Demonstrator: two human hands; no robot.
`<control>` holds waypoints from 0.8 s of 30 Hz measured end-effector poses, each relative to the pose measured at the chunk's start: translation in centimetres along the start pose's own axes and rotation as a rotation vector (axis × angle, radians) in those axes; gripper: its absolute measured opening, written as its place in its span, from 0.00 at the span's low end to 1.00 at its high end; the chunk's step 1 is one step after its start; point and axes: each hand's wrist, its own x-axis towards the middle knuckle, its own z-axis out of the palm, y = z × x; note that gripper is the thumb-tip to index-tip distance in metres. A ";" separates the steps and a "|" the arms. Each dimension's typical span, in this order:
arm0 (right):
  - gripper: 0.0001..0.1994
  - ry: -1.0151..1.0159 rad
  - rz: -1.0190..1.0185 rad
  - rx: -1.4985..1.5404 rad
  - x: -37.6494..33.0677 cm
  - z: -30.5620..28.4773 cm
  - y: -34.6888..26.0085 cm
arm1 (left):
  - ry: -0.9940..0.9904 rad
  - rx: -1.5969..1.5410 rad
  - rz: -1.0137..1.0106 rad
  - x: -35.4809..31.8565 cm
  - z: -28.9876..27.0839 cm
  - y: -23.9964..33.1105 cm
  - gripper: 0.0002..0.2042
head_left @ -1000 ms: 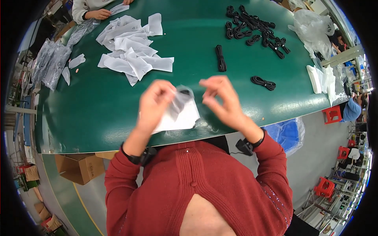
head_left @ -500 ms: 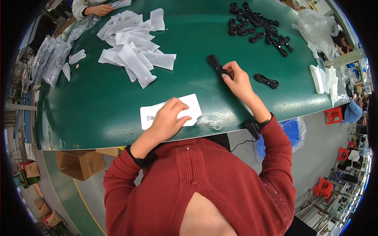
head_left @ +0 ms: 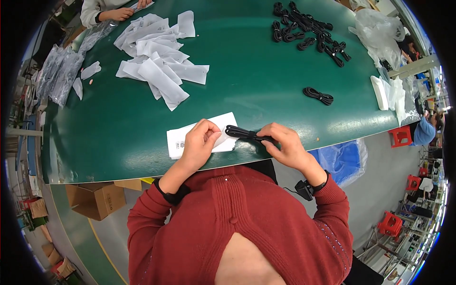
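Observation:
A tied bundle of black cable (head_left: 244, 133) is pinched in my right hand (head_left: 284, 145), its far end pointing left. That end meets the raised edge of a white plastic sleeve, which my left hand (head_left: 200, 142) pinches between thumb and fingers. Beneath my left hand lies a stack of flat white sleeves (head_left: 177, 137) with small printing, close to the table's near edge. Whether the cable's tip is inside the sleeve or only at its mouth, I cannot tell. A single black cable bundle (head_left: 318, 96) lies farther right.
On the green table (head_left: 247, 85), a loose pile of filled-looking white sleeves (head_left: 161, 76) lies at far left. Several black cable bundles (head_left: 308, 28) sit at far right, beside clear plastic bags (head_left: 377, 31). A co-worker's hand (head_left: 122, 14) works at the far left edge.
My right hand has brought the cable bundle from mid-table left and nearer, to the stack. My left hand has gone from lying over the stack to pinching a sleeve's edge.

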 end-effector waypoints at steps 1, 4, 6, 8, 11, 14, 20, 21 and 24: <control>0.11 -0.013 -0.049 -0.021 -0.1 0.1 0.1 | 0.009 -0.017 0.027 0.0 0.0 0.0 0.04; 0.11 -0.035 -0.129 -0.056 0.1 0.4 0.4 | 0.027 -0.049 0.079 -0.1 0.0 0.1 0.04; 0.10 -0.054 -0.186 -0.082 0.4 0.5 0.5 | 0.005 0.008 0.184 -0.2 0.1 0.5 0.05; 0.10 -0.091 -0.037 -0.003 0.4 0.7 0.1 | -0.005 0.038 0.237 -0.2 0.0 0.8 0.05; 0.08 -0.166 0.261 0.157 0.3 1.0 0.0 | -0.029 0.206 0.474 0.0 -0.1 1.0 0.06; 0.09 -0.180 0.833 0.896 0.0 1.8 1.4 | -0.062 0.237 0.520 0.1 -0.4 1.4 0.07; 0.09 -0.175 0.744 0.985 -0.4 2.5 1.5 | -0.056 0.246 0.582 0.4 -0.6 1.4 0.07; 0.09 -0.140 0.505 0.715 -0.5 2.8 1.0 | -0.014 0.211 0.492 0.5 -0.8 1.4 0.08; 0.11 -0.039 0.075 0.273 0.4 2.9 0.6 | 0.067 0.139 0.314 0.7 -0.8 1.6 0.08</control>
